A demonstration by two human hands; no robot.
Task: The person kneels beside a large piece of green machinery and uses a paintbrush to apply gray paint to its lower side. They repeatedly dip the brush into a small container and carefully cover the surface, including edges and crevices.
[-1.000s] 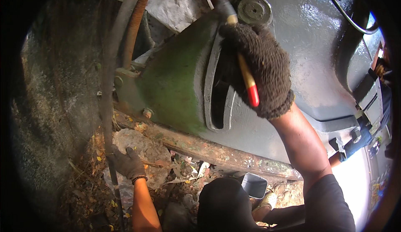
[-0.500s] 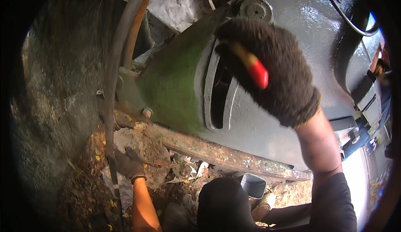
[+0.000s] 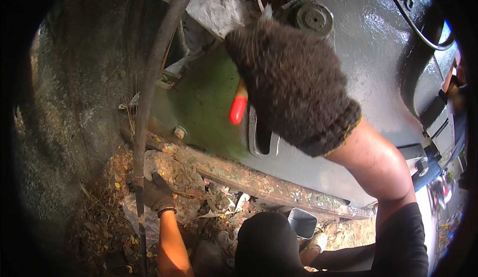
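Held a brush (image 3: 239, 108) in the right hand (image 3: 294, 82), clenched in a dark knitted glove around the wooden handle, with the red end jutting out at the left. Positioned the brush in front of a large metal machine (image 3: 368, 77), green at left and grey at right, near a round boss (image 3: 314, 18). Could not see the bristles clearly behind the glove. Had the left hand (image 3: 158, 196), also gloved, low at the left beside a dark hose (image 3: 148, 87); could not tell a closed grip from loose fingers there.
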